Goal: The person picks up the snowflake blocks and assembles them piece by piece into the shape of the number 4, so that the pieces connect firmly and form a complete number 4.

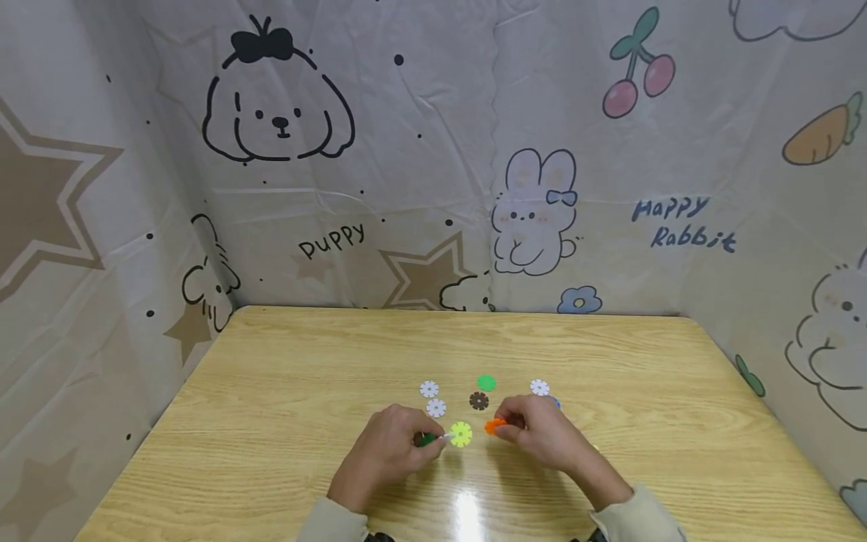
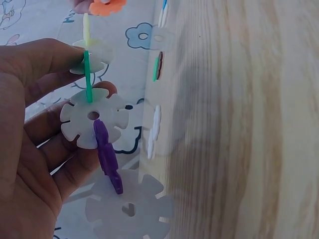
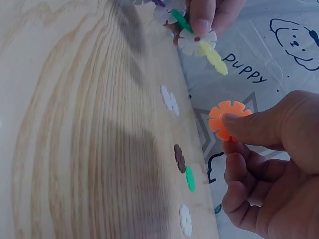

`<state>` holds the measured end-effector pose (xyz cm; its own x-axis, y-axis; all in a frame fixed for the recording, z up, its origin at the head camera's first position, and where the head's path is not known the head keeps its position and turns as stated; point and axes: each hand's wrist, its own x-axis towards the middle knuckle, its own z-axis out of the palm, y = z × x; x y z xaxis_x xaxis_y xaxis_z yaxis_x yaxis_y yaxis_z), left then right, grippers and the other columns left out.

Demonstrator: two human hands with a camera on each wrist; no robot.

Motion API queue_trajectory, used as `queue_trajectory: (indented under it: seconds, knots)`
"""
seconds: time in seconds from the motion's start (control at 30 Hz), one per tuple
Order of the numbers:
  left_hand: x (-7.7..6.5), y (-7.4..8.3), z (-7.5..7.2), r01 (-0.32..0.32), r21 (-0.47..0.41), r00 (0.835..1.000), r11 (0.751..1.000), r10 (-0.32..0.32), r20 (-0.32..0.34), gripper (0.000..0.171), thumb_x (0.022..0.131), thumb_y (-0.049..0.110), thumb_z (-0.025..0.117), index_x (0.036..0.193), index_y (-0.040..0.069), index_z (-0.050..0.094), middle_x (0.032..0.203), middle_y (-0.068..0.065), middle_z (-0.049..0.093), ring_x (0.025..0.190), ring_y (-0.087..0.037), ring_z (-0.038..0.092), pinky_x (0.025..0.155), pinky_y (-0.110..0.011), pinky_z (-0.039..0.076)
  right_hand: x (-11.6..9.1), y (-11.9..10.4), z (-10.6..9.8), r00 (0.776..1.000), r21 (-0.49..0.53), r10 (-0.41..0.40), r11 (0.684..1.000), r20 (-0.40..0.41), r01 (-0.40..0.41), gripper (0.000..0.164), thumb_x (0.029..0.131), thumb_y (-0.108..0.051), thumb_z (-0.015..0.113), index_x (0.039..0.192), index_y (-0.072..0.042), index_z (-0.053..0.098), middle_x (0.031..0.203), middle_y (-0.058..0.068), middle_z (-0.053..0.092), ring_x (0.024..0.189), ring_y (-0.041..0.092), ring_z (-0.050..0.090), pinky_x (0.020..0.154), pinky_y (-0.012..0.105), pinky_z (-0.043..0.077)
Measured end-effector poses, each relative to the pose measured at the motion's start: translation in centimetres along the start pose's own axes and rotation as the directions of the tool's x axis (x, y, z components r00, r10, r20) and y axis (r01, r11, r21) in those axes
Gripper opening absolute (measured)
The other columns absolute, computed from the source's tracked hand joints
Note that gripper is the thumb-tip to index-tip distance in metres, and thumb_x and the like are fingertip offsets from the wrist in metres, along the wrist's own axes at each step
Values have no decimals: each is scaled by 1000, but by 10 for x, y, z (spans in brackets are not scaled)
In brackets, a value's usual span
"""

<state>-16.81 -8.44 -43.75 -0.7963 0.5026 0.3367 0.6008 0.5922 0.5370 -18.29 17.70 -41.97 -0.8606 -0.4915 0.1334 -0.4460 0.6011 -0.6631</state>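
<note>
My left hand holds a chain of interlocked, notched plastic discs above the table, thumb and finger pinching a round white notched disc near the chain's end. From that disc a flat pale-yellow notched disc points toward my other hand; behind it run a dark green notched disc, a second white one, a purple one and a last translucent whitish one. My right hand pinches a bright orange notched plastic disc between thumb and fingertip, apart from the yellow one.

Beyond my hands, on the light wood-grain table, lie two white flower-edged discs close together, a brown one just beside a bright green one, another white one, and a blue one partly hidden by my right hand. Past the table's far edge hangs a pale cloth printed with cartoons.
</note>
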Motion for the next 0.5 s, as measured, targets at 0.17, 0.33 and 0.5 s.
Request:
queue_trajectory:
  seconds: [0.17,0.33,0.5]
  knots:
    - [0,-1,1,4,-10,1000,1000,-4,10,6,87,18,76,83,16,80,70,16,63,57,6,46,52,-16,42,0,-3,2,1000,21,-22,1000,-12,22,12,89,-9,74,81,-16,69,70,-13,57,64,4,50,57,25,45]
    - [0,-1,2,2,-17,1000,1000,-2,22,5,87,17,76,83,16,80,69,18,61,57,5,45,51,-17,41,1,-7,1,999,65,-47,997,-17,48,9,90,-9,74,83,-14,71,73,-12,60,66,5,53,58,25,46]
    - [1,-1,2,-11,-32,1000,999,12,24,6,88,17,76,84,15,80,70,17,62,56,6,45,51,-16,41,1,-10,1,998,119,-57,991,-14,58,7,89,-8,75,84,-11,72,75,-10,62,68,7,55,59,26,48]
